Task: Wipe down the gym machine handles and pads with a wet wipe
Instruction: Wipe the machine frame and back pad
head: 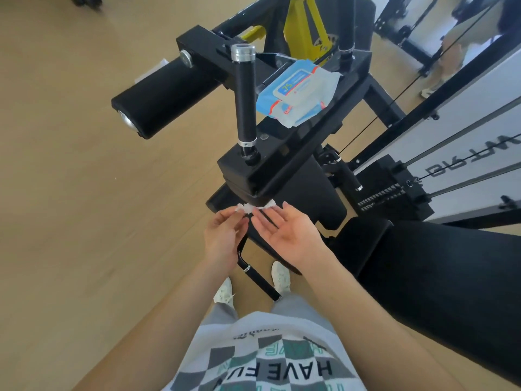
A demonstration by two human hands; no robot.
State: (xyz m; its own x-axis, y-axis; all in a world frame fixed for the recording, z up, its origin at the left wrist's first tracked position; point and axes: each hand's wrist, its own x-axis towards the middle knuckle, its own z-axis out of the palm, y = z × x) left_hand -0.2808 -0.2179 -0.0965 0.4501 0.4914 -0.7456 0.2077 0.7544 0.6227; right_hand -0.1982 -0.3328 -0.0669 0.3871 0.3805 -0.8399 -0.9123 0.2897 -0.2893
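Plainly, no wiping stroke is under way: the small white wet wipe (255, 207) hangs bunched between the two hands, just in front of the near edge of the black box-shaped arm pad (284, 153), and is not pressed flat to any surface. The left hand (222, 235) has its grip closed on the wipe, pinching one end between thumb and fingertips. The right hand (284, 232) lies palm up with fingers straight, its grip open and its fingertips at the wipe's other end. That pairing looks like spreading or refolding, so that a flat face meets the machine rather than a wad.

The blue and white soft pack of wipes (297, 91) lies on top of the arm pad, between the two upright handles. It is probably parked there so a fresh sheet is within reach while both hands work.

By count, there is one wipe in hand and one pack. Four black handles with chrome collars show:
- the near upright handle (244, 94)
- the far upright handle (346, 49)
- a low handle by the person's shoes (259, 280)
- another low handle beside the seat (349, 176)

Four pads show:
- one black cylindrical roller pad (158, 97)
- the arm pad
- the black seat pad (310, 187) beneath it
- a large black back pad (423, 277) at the right
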